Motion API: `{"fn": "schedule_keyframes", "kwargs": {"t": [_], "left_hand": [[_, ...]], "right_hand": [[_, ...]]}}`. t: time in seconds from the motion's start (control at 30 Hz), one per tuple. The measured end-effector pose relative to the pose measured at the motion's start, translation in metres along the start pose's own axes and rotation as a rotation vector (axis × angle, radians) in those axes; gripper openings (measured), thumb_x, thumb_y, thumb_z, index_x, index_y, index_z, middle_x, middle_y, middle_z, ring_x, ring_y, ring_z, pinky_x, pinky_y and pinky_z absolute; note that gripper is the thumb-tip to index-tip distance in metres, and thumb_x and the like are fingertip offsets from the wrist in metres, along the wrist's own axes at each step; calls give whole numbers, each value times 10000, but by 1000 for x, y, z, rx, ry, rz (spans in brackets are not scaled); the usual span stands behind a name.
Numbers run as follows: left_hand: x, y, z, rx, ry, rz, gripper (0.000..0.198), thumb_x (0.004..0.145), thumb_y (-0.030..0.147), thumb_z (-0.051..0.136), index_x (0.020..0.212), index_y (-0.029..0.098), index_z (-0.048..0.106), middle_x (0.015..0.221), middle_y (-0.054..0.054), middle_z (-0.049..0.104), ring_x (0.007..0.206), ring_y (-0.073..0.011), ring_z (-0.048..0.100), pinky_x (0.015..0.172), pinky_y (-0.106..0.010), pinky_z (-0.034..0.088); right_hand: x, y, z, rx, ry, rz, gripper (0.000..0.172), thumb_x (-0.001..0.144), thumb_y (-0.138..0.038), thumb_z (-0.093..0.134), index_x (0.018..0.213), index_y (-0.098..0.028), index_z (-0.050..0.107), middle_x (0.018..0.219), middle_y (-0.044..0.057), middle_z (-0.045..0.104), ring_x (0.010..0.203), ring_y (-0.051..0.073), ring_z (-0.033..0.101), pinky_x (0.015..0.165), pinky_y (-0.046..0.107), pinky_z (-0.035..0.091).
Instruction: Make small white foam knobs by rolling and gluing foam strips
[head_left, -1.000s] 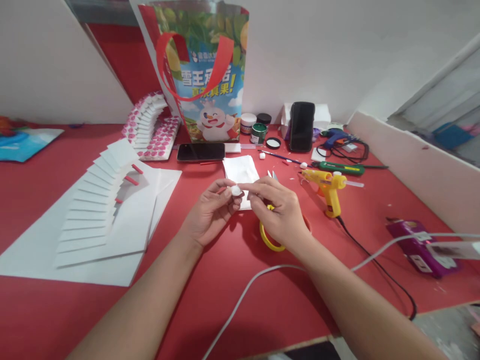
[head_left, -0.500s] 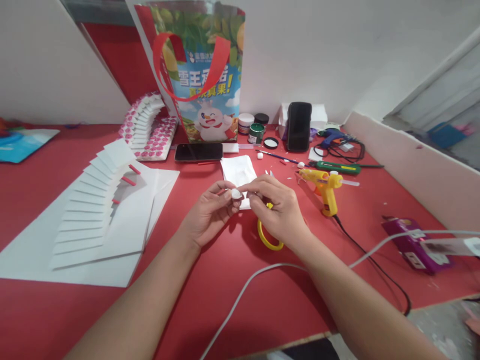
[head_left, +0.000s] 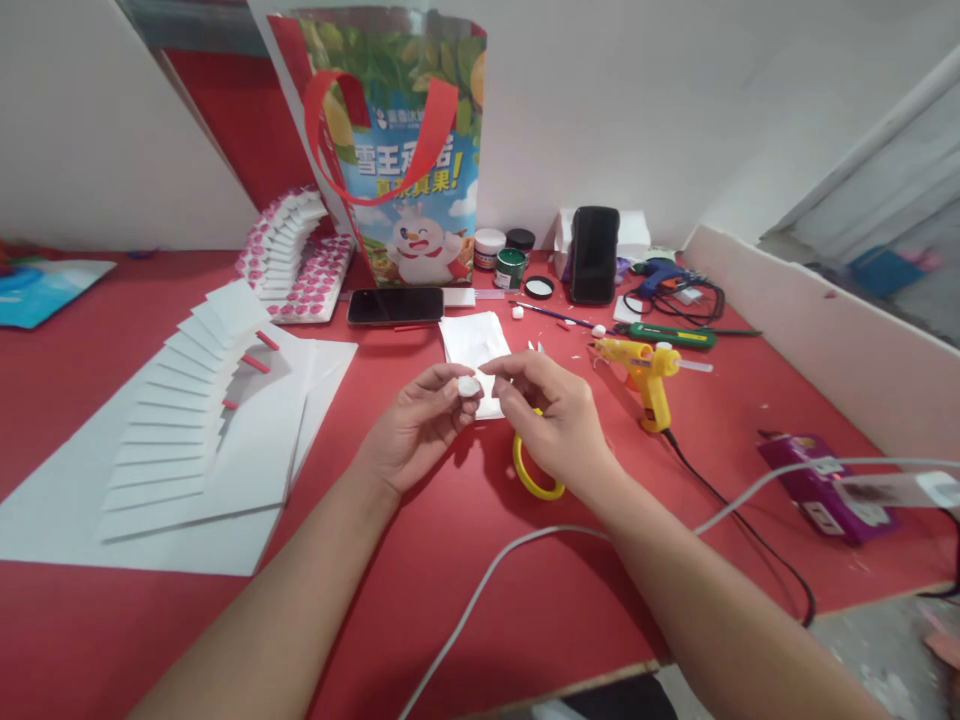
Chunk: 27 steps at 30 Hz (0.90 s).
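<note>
A small, rounded white piece (head_left: 469, 387) is pinched above the flat red table (head_left: 442, 580) by the left hand (head_left: 415, 425), its fingers closed; the right hand (head_left: 553, 410) is held just beside it, fingers slightly parted, seemingly empty.

Red table (head_left: 465, 620): white board (head_left: 187, 548) laid at left; printed bag (head_left: 424, 240) stood at back, jars (head_left: 510, 268) grouped beside it; black lid (head_left: 539, 288) and brush (head_left: 559, 313) placed near jars; white paper (head_left: 472, 337) spread in middle; yellow-handled scissors (head_left: 520, 468) partly hidden; glue gun (head_left: 654, 390) and purple box (head_left: 814, 480) set at right.
</note>
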<state>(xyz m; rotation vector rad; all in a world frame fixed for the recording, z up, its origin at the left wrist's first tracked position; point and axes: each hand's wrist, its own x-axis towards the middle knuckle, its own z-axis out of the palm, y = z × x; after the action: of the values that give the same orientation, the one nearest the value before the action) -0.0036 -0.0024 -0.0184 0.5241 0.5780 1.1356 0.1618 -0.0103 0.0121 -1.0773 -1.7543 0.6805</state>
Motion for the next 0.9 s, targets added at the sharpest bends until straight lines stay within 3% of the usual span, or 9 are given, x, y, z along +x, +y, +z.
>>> {"fn": "schedule_keyframes", "kwargs": {"t": [0.5, 0.9], "left_hand": [[3, -1, -2, -52, 40, 55, 292, 618, 176, 919, 849, 145, 743, 730, -4, 689, 651, -65, 632, 626, -135, 530], [2, -1, -1, -14, 35, 64, 289, 618, 203, 922, 837, 155, 739, 702, 8, 682, 637, -61, 621, 639, -140, 530]], "right_hand": [[-6, 2, 7, -36, -39, -77, 293, 914, -135, 508, 1094, -169, 737, 881, 46, 659, 684, 104, 573, 636, 246, 456], [-4, 1, 6, -34, -46, -72, 238, 911, -133, 537, 1043, -164, 732, 837, 31, 637, 632, 93, 527, 593, 243, 432]]}}
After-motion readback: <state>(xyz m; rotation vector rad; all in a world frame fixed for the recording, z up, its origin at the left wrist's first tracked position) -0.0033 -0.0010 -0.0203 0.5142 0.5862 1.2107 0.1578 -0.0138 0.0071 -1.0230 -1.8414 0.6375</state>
